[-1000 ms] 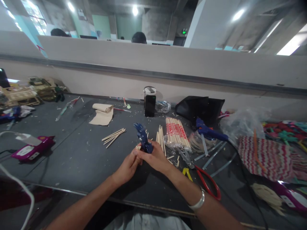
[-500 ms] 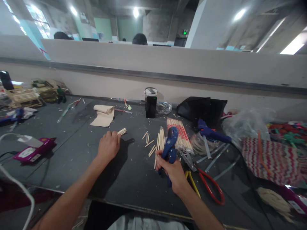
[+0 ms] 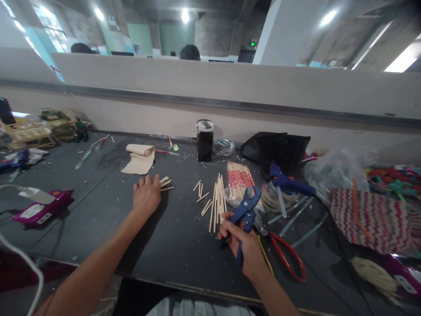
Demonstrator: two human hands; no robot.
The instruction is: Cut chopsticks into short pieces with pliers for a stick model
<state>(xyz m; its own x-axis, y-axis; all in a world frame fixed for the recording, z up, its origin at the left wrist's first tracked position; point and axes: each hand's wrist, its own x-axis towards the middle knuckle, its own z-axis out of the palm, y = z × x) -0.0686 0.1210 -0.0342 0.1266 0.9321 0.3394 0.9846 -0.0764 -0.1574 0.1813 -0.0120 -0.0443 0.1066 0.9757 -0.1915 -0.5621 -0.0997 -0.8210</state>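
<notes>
Dark-blue hand cutter point(image 3: 242, 210) is now right of the upright black phone point(image 3: 205, 147) and nearer the person, gripped in the right hand point(image 3: 249, 252) with the fingers curled around it. The left hand point(image 3: 146, 195) has parted from it and rests nearer and left of the phone, fingers bent beside pale wooden sticks point(image 3: 167, 189), which have fanned out slightly; whether it pinches any cannot be told. With the hands apart, the tool seems disengaged from those sticks; short pale pieces point(image 3: 203, 197) lie nearer than the phone.

Striped, seemingly knitted cloth point(image 3: 378, 219)
</notes>
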